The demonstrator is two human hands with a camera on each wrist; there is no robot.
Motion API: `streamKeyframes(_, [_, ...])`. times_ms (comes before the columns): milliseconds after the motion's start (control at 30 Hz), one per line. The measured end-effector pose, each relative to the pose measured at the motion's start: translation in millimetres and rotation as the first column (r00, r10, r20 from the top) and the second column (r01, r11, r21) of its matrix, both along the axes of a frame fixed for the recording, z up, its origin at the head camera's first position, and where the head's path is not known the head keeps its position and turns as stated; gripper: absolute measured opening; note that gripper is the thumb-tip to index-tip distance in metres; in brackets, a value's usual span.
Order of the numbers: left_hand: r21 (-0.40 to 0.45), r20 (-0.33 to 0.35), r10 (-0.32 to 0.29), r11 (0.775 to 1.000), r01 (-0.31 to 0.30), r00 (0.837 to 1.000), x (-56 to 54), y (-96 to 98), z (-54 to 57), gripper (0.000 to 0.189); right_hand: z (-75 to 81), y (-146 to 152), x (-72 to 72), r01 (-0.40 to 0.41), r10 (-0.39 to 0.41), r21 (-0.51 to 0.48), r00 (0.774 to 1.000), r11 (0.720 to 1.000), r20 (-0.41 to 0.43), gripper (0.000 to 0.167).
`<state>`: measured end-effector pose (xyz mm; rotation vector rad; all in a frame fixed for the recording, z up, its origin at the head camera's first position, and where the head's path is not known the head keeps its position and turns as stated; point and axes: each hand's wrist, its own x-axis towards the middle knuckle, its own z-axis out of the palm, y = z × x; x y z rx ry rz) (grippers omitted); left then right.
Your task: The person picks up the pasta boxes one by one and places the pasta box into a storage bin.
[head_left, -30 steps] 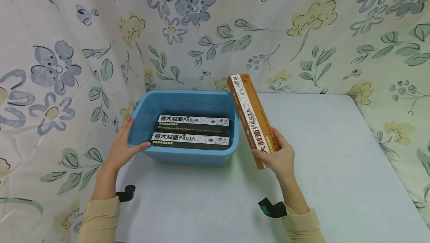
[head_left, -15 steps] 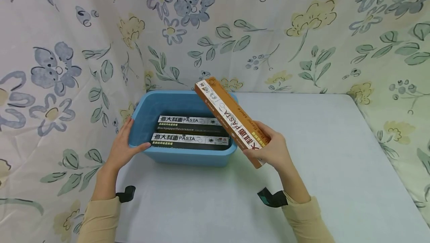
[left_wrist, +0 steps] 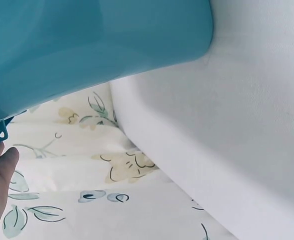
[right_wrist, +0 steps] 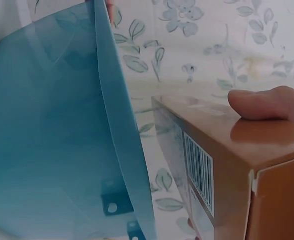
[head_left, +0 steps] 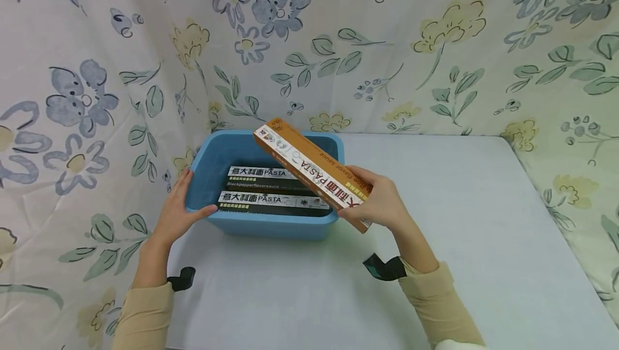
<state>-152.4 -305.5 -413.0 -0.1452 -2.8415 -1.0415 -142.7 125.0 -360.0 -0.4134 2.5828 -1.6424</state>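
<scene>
My right hand (head_left: 379, 199) grips the near end of an orange pasta box (head_left: 314, 170), thumb on one face and fingers round the other side. Tilted, its far end leaning left, the box hangs over the right part of a blue plastic bin (head_left: 271, 226). In the right wrist view, the thumb (right_wrist: 261, 102) presses the box's orange face beside the bin's rim (right_wrist: 117, 115). At the bin's left front corner, my left hand (head_left: 176, 213) holds the rim, thumb over the edge and fingers along the outside. Two black pepper pasta boxes (head_left: 258, 198) lie inside, partly hidden by the orange one.
The bin stands on a white table (head_left: 454, 231), near its left side. Floral cloth (head_left: 387, 59) hangs behind and to the left. A dark strap end (head_left: 385, 268) sticks out from the right wrist, another strap (head_left: 181, 279) from the left.
The right hand has carried the orange pasta box leftward, and its far end has swung left and slightly down over the bin. The left hand and bin stay put.
</scene>
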Motion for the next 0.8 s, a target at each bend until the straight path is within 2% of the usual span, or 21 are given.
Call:
streamKeyframes(200, [-0.001,0.014,0.003,1.0,-0.003,1.0,0.9,-0.5,1.0,0.106,5.4,-9.3,-10.6,-0.095,0.097,0.091,0.995,0.991,-0.017,0.087])
streamKeyframes(333, [0.001,0.022,-0.004,1.0,0.004,1.0,1.0,0.3,2.5,0.107,8.9,-14.0,-18.4,-0.161,0.171,0.186,0.985,0.969,-0.038,0.084])
streamKeyframes(467, [0.002,0.029,-0.011,1.0,0.011,1.0,0.7,1.1,4.4,0.107,12.1,-17.0,-26.3,-0.228,0.24,0.25,0.971,0.941,-0.019,0.081])
streamKeyframes(600, [-0.002,0.032,-0.001,1.0,0.001,0.999,0.1,1.1,5.6,0.107,16.8,-20.8,-33.9,-0.282,0.294,0.281,0.956,0.917,0.001,0.08])
streamKeyframes(800, [-0.008,0.041,0.012,1.0,-0.012,0.999,0.6,1.5,5.3,0.107,20.4,-28.1,-47.3,-0.337,0.336,0.283,0.94,0.898,0.054,0.08])
